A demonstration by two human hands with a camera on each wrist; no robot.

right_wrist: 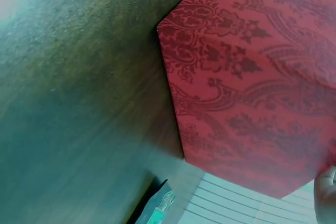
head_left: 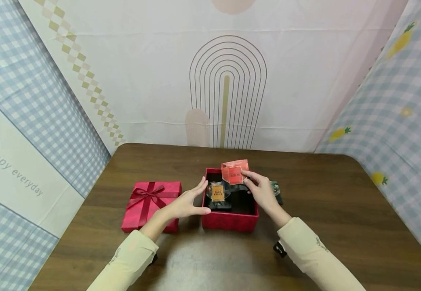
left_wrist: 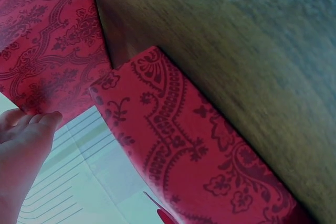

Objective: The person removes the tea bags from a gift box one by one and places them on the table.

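A red patterned gift box (head_left: 228,222) stands lidless on the table with a dark inside. My right hand (head_left: 263,194) pinches the right edge of a red sachet with a square label (head_left: 235,174), held up over the back of the box. Inside, at the left, lies a dark sachet with an orange-yellow label (head_left: 217,193). My left hand (head_left: 185,203) is at the box's left wall, thumb near the front corner and fingers extended along the rim. In the left wrist view, the left fingertips (left_wrist: 50,119) meet the box edge.
To the left lies the red lid (head_left: 134,212) with a ribbon bow. A dark green packet (head_left: 276,192) rests on the table just right of the box, partly behind my right hand. Patterned cloth (head_left: 152,81) hangs behind the brown wooden table (head_left: 323,194).
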